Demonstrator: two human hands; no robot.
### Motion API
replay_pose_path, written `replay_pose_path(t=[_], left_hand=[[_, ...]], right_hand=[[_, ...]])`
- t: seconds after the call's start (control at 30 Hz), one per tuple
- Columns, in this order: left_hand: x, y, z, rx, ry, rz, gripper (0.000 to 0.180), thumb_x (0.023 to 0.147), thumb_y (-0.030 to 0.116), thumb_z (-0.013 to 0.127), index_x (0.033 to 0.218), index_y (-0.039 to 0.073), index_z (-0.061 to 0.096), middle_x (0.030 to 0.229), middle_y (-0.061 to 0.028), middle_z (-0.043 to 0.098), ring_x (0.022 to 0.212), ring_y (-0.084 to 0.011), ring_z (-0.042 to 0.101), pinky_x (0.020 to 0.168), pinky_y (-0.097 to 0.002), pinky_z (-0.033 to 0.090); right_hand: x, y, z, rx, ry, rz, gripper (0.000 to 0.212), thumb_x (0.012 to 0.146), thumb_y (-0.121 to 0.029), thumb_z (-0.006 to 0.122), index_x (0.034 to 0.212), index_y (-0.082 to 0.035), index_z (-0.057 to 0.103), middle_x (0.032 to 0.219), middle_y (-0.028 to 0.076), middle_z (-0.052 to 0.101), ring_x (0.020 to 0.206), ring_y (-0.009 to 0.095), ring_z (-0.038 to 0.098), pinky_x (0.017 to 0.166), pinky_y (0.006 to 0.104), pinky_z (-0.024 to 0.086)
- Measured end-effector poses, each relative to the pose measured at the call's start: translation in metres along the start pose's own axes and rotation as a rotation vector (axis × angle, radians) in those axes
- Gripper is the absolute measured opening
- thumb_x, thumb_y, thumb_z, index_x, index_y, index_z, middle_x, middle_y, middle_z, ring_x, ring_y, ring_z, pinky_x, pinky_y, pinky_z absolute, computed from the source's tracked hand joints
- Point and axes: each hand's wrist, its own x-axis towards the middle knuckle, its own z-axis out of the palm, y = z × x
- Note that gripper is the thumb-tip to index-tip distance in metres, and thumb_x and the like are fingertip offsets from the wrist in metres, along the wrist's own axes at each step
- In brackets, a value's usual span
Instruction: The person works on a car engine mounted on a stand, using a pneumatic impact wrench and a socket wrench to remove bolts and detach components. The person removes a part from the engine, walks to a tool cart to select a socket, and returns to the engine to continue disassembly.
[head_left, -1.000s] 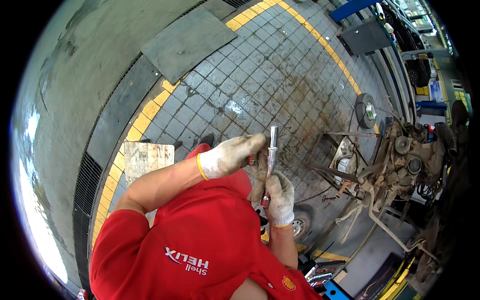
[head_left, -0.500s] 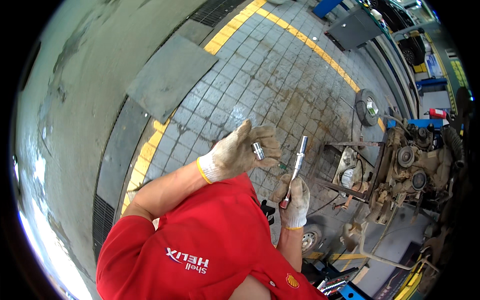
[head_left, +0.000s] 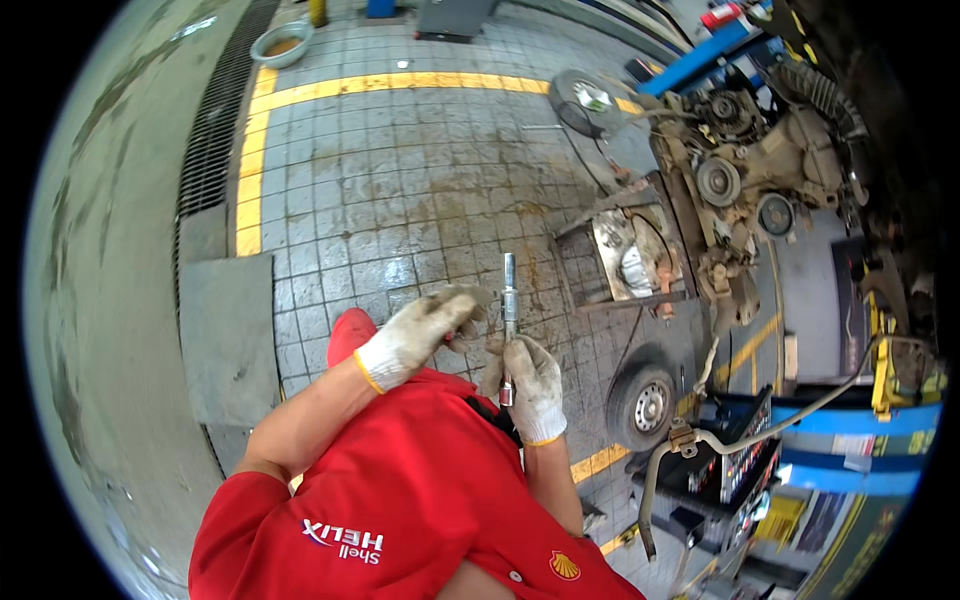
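Observation:
My right hand (head_left: 530, 382), in a white work glove with a yellow cuff, is closed round a chrome socket wrench (head_left: 510, 305). The tool stands almost upright in the picture, its long socket end above my fingers and a reddish shiny end below them. Just to its left is my left hand (head_left: 425, 328), gloved the same way, turned with its back up and its fingers curled in. Whatever lies inside those fingers is hidden. A small gap separates the left fingertips from the tool.
A dirty engine (head_left: 740, 170) sits at the right, beside a metal frame with a greasy tray (head_left: 640, 250). A wheel (head_left: 645, 400) lies below it, a tyre (head_left: 580, 100) farther off. A bent pipe (head_left: 740, 445) crosses near a tool cart (head_left: 735, 470). A bowl (head_left: 282, 45) stands far left.
My left hand has turned over from palm up and curled its fingers; the small chrome socket on its palm is now out of sight. The wrench has come upright. My view has swung right.

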Motion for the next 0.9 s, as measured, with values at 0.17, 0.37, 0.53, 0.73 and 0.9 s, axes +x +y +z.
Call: replay_pose_path(t=[0.17,0.37,0.53,0.73,0.9], left_hand=[[0.091,0.038,-0.002,0.136,-0.123,-0.173,0.038,0.11,0.039,0.06,0.121,0.003,0.064,0.091,0.006,0.056,0.08,-0.0054,0.05,0.073,-0.0256,0.046],[0.18,0.123,-0.085,0.166,-0.12,-0.312,0.048,0.106,0.04,0.067,0.13,-0.001,0.064,0.103,0.0011,0.066,0.089,-0.0062,0.059,0.08,-0.025,0.053],[0.253,0.203,-0.158,0.272,-0.11,-0.342,0.038,0.102,0.041,0.071,0.101,0.003,0.069,0.083,0.0044,0.061,0.071,-0.005,0.051,0.061,-0.025,0.043],[0.364,0.272,-0.168,0.611,-0.271,-0.336,0.033,0.1,0.036,0.073,0.099,0.003,0.07,0.077,0.0033,0.061,0.071,-0.0058,0.053,0.062,-0.0279,0.046],[0.458,0.276,-0.14,0.525,-0.427,-0.294,0.03,0.108,0.033,0.062,0.106,0.004,0.071,0.085,0.0026,0.062,0.08,-0.0063,0.054,0.072,-0.0281,0.049]], right_hand=[[0.064,-0.012,0.017,0.018,0.112,0.046,0.049,0.108,-0.046,0.06,0.115,0.001,0.071,0.071,0.004,0.066,0.062,0.011,0.059,0.058,0.0249,0.044],[0.189,-0.046,0.065,0.033,0.056,0.188,0.046,0.111,-0.041,0.055,0.122,0.002,0.068,0.078,0.005,0.067,0.067,0.012,0.06,0.063,0.0278,0.049],[0.304,-0.088,0.109,-0.072,-0.098,0.224,0.047,0.109,-0.041,0.055,0.124,0.002,0.067,0.093,0.01,0.075,0.082,0.015,0.068,0.078,0.0314,0.055],[0.39,-0.127,0.115,0.239,-0.054,0.222,0.038,0.108,-0.031,0.062,0.125,0.002,0.065,0.104,0.011,0.076,0.092,0.017,0.072,0.082,0.0316,0.058],[0.446,-0.147,0.08,0.352,0.252,0.122,0.031,0.108,-0.022,0.06,0.126,0.003,0.063,0.104,0.011,0.075,0.091,0.017,0.072,0.082,0.0318,0.059]])
